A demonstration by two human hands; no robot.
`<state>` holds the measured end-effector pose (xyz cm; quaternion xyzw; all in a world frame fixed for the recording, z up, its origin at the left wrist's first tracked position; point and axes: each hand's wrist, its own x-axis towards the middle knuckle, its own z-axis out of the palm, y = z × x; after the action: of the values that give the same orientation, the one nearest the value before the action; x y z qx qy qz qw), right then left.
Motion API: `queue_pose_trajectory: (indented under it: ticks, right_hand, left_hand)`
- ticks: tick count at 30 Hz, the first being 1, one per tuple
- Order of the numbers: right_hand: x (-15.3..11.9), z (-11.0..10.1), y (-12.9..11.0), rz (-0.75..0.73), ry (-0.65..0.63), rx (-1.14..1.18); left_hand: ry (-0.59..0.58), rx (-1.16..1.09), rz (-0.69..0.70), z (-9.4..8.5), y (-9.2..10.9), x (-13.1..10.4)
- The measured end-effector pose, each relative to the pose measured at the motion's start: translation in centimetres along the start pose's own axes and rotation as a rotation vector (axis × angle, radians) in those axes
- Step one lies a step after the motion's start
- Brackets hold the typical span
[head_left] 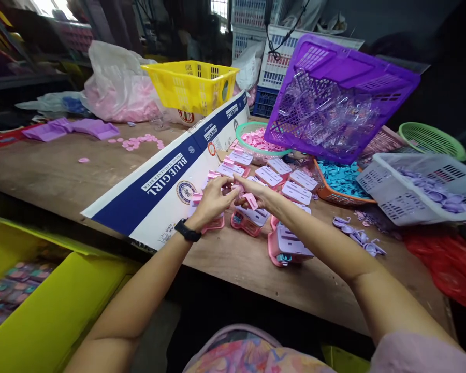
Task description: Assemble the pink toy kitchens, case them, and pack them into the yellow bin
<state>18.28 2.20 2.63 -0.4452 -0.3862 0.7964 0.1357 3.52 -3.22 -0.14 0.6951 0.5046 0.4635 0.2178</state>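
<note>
My left hand [217,196] and my right hand [254,192] meet over the middle of the workbench, their fingertips close together. Small pink plastic pieces [250,200] show at the right hand's fingers, and the left thumb and fingers pinch in toward them. Which fingers bear the piece is partly hidden. Below and around both hands stand several small boxy toy parts with slotted lilac tops [296,192] and pink bases. Closest to the bench's front edge is one such lilac-and-pink toy part [291,243] with a turquoise clip at its side.
A Blue Girl cardboard strip [166,181] runs along the left. Behind are a green-rimmed basket of pink pieces [256,139], a tilted purple crate [373,62], an orange basket of turquoise pieces [339,178] and a white basket [388,191]. Loose lilac parts [359,237] lie at right.
</note>
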Motion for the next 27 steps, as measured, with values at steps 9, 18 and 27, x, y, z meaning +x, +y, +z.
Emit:
queue_pose_trajectory:
  ticks: [9,18,27]
  right_hand:
    - [-2.0,-6.6,0.3,-0.446,0.261,-0.527]
    - [-2.9,-17.3,-3.7,-0.827,0.627,-1.072]
    - [-0.7,-26.0,-7.8,-0.465,1.063,-1.175]
  left_hand:
    - [-0.078,-0.400,-0.217,3.3,-1.4,5.5]
    - [-0.228,-0.166,-0.104,12.1,-1.2,15.2]
    - [-0.437,0.173,0.122,18.1,-4.2,21.0]
